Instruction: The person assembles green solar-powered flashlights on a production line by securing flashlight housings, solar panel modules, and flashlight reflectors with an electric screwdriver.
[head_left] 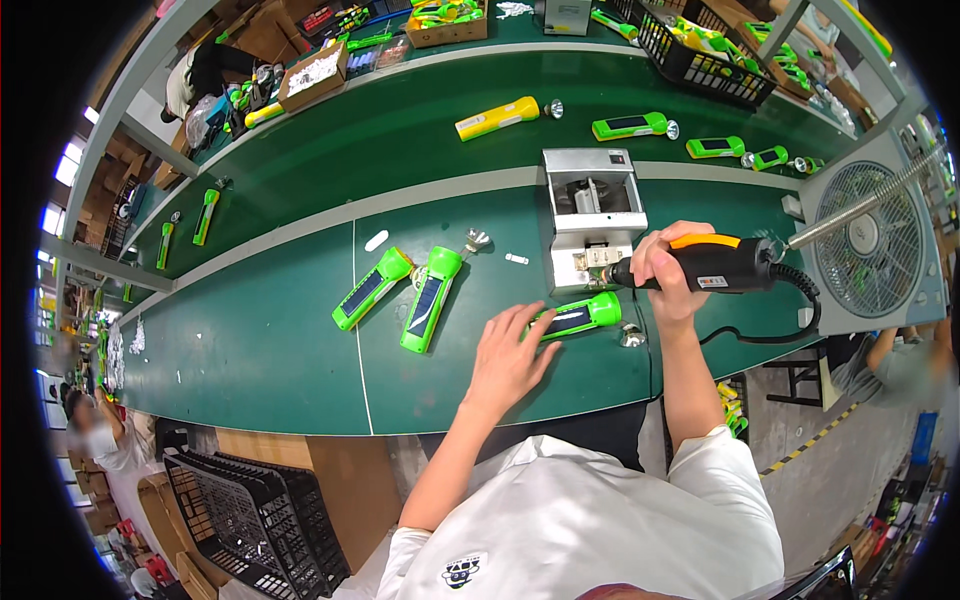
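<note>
My right hand [668, 272] is wrapped round a black and orange electric screwdriver [722, 264]. The driver lies nearly level, its tip pointing left at the front outlet of a silver screw feeder [595, 222]. My left hand [508, 362] rests with spread fingers at the tail end of a green flashlight [582, 318] with a solar panel. The flashlight lies flat, and its reflector head [632, 335] hangs loose at the right end. Left of my hand are a second green flashlight [430, 302], its reflector [476, 240] detached, and a third green flashlight [371, 290].
Small white parts [377, 240] lie behind those flashlights. A fan [862, 235] stands at right, beside the driver's coiled cord. Beyond the ledge lie a yellow flashlight [497, 118] and several green ones. A black crate [700, 60] stands farther back; stacked crates [260, 515] are below left.
</note>
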